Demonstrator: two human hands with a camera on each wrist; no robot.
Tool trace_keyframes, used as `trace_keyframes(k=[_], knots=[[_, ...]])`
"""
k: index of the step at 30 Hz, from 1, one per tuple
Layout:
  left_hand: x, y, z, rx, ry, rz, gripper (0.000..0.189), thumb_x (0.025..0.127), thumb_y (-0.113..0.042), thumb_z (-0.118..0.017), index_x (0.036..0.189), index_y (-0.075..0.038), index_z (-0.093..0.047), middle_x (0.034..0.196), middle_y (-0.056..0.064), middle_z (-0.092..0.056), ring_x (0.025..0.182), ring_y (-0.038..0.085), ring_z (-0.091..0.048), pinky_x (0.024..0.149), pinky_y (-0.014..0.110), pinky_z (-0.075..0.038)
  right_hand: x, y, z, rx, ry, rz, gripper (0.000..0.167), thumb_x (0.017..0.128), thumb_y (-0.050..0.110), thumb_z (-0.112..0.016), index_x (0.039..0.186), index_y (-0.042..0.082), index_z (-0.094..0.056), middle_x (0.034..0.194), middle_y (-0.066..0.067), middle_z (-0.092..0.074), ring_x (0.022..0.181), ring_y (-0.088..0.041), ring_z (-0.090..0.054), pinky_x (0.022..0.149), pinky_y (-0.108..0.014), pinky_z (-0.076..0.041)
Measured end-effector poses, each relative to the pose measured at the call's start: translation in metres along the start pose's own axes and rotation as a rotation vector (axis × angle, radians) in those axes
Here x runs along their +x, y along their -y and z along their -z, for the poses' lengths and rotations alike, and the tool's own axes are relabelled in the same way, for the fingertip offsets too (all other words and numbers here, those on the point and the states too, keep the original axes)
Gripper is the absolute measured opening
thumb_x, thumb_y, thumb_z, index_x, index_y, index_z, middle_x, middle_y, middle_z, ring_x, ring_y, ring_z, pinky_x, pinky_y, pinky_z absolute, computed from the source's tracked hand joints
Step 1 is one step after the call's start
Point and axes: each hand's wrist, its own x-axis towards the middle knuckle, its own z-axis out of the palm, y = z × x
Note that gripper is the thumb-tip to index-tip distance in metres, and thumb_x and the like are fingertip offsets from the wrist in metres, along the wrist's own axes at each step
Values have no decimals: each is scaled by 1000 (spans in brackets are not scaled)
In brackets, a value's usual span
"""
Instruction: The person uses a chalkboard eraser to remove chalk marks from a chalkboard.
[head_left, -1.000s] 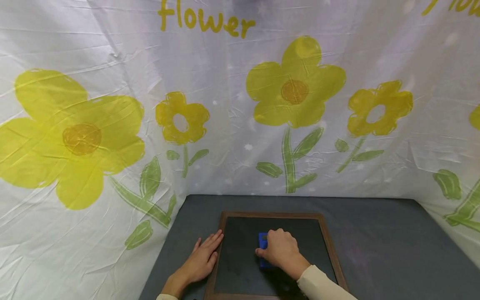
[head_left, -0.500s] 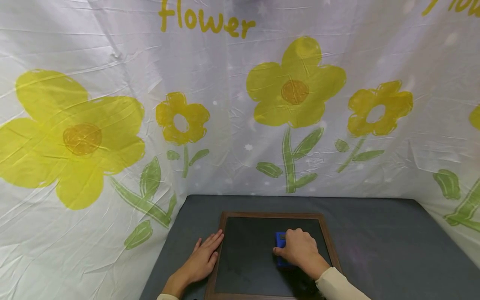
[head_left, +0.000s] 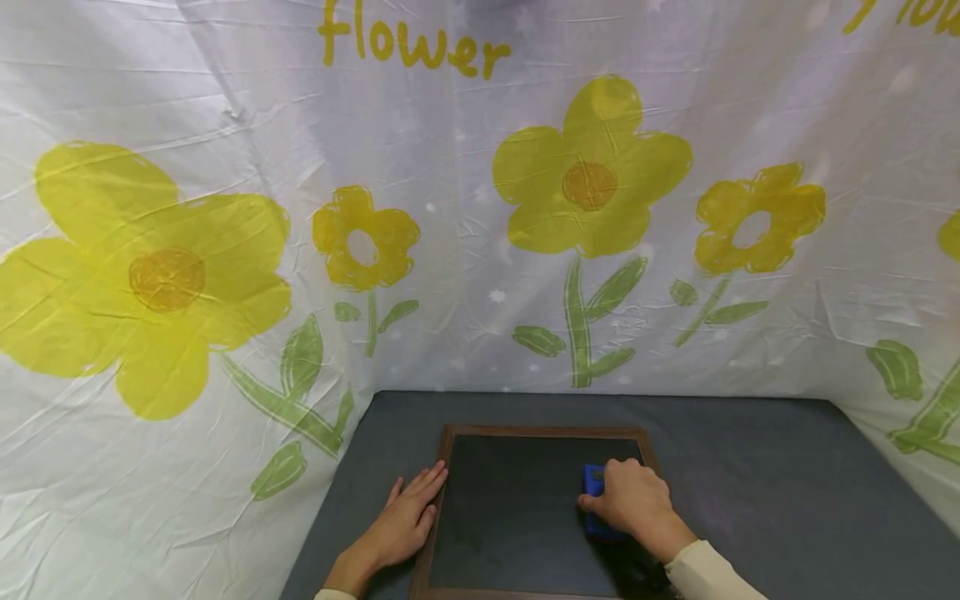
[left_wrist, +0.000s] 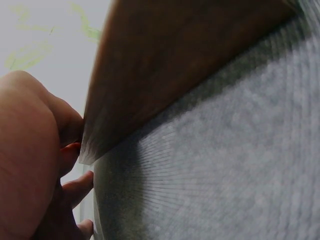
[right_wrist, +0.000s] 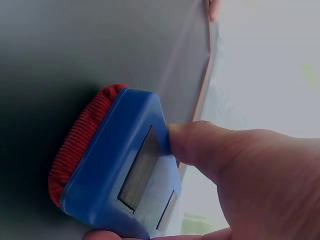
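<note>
A blackboard [head_left: 517, 517] with a brown wooden frame lies flat before me. My right hand [head_left: 637, 504] grips a blue board eraser [head_left: 594, 478] near the board's right side. In the right wrist view the eraser [right_wrist: 117, 155] shows a red ribbed fabric pad [right_wrist: 82, 140] against the dark surface, the thumb pressing its blue body. My left hand [head_left: 401, 517] rests along the left edge of the frame, fingers straight. Up close in the left wrist view, the fingers [left_wrist: 75, 187] are beside the wooden frame [left_wrist: 150, 60]; where exactly they touch it is partly hidden.
The board lies on a dark grey cloth-covered table [head_left: 772, 492]. Behind and to both sides hangs a white curtain [head_left: 457, 333] printed with yellow flowers and the word "flower".
My right hand has slid the eraser to the right across the blackboard, from near its middle to near the right frame edge. My left hand has stayed in place.
</note>
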Motion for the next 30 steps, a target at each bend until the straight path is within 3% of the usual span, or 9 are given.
trace_keyframes(k=[10, 21, 30], knots=[[0, 2, -1, 14, -9, -6, 60, 109, -3, -54, 168, -2, -43, 177, 14, -38, 161, 47, -38, 122, 85, -14, -3, -23, 7, 20, 15, -42, 66, 89, 57, -86, 113, -4, -74, 86, -13, -65, 65, -25, -62, 54, -40, -51], [0, 3, -1, 1, -27, -36, 59, 108, -4, -56, 166, -2, -46, 175, 17, -41, 158, 51, -41, 118, 86, -18, -5, -37, 7, 31, 16, -64, 55, 90, 57, -86, 96, 3, -75, 79, -8, -64, 63, -23, -61, 54, -38, -48], [1, 5, -3, 3, -30, -34, 59, 108, -4, -55, 167, -3, -46, 175, 16, -41, 158, 50, -41, 118, 86, -18, -7, -47, 9, 32, 29, -82, 60, 90, 58, -85, 101, 0, -74, 81, -10, -66, 66, -25, -62, 57, -41, -51]])
